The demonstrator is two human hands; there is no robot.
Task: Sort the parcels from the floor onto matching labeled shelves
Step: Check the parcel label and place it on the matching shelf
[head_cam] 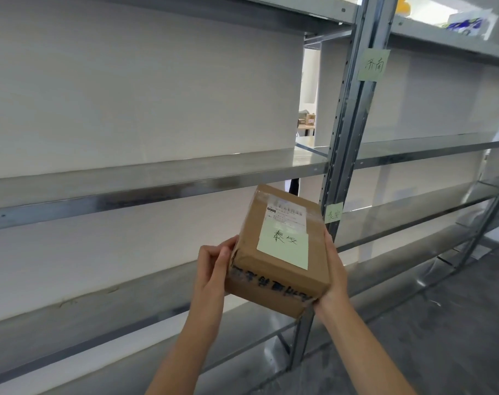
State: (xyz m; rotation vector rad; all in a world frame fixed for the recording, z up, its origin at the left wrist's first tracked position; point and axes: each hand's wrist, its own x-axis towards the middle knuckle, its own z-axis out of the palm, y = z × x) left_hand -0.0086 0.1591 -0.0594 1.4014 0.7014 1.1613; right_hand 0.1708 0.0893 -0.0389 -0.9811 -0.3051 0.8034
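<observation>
Two bays of metal shelving [168,178] are filling most of the view, running off the left, right and top edges so their full extent is cut off. White backing panels are closing off the rear, except for a narrow gap beside the central upright post [348,115], where a distant room with small boxes is showing only faintly. The middle shelf boards in both bays are lying bare, leaving wide open room above them. On the top right shelf, something white with blue print [468,24] is sitting half out of frame and too blurred to identify. The grey floor [442,337] is stretching away at lower right, clear along the shelf's foot.

The cardboard parcel [277,275] is being held in the air in front of the shelving, just left of the post and below the middle shelf's front edge, touching no shelf. Its underside and far end are hidden. The left hand [212,269] is closed on the parcel's left side, and the right hand [335,272] is gripping its right side and near corner.

A pale green note [284,248] with handwritten characters is sticking on top, partly overlapping a printed shipping label [285,213] whose text is too small to read. Two green tags are hanging on the post: an upper tag [373,65] and a lower tag [334,212] just beside the parcel's far corner.
</observation>
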